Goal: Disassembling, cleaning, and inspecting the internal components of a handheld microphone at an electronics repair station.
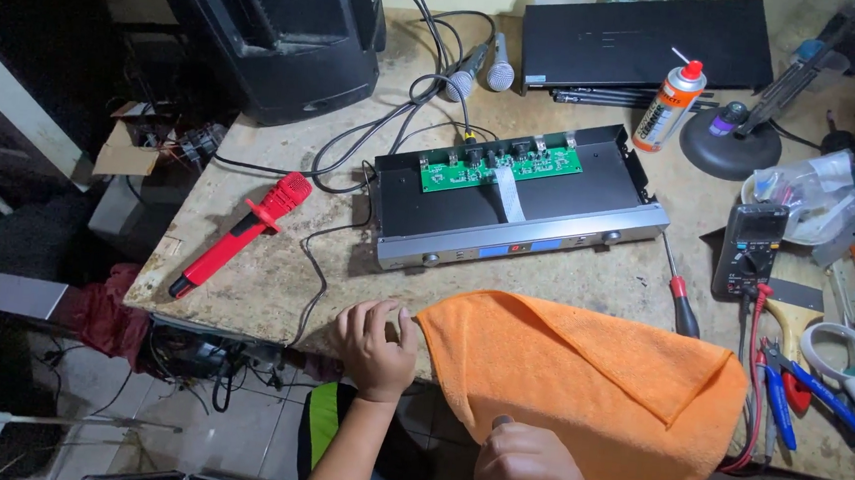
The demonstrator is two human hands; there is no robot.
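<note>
An orange cloth (588, 377) lies folded over the near edge of the worn workbench (274, 279). My left hand (376, 345) pinches the cloth's left corner with curled fingers. My right hand (530, 470) grips its lower edge, close to my body. Just beyond the cloth sits an opened metal device case (519, 221) with a silver front panel and a green circuit board (501, 166) inside. A red-handled screwdriver (682, 303) lies right of the case, touching the cloth's upper edge.
A red microphone (239, 232) lies at left, two silver microphones (484, 72) and cables behind. A spray can (669, 105), a black flat unit (647, 37), a multimeter (750, 248), pliers (789, 381) and a magnifier (854, 375) crowd the right. A black speaker (282, 29) stands at back left.
</note>
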